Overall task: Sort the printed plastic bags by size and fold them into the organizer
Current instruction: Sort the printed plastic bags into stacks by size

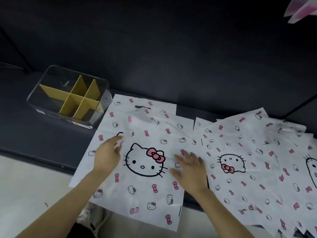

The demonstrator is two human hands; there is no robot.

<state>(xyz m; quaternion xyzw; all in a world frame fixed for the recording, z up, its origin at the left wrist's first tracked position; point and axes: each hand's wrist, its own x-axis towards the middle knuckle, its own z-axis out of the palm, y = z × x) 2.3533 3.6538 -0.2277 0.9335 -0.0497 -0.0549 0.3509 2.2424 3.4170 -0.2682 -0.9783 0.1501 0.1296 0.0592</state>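
A white plastic bag printed with a cat face and pink bows lies flat on the dark sofa seat, on top of a larger bag of the same print. My left hand rests at the upper bag's left edge, its fingers blurred. My right hand lies flat on the bag's right side with fingers spread. A clear organizer with yellow dividers stands at the back left, its compartments holding nothing.
A spread pile of several more printed bags covers the seat to the right. The dark sofa backrest rises behind. Pale floor lies at the lower left. Another pink and white bag shows at the top right corner.
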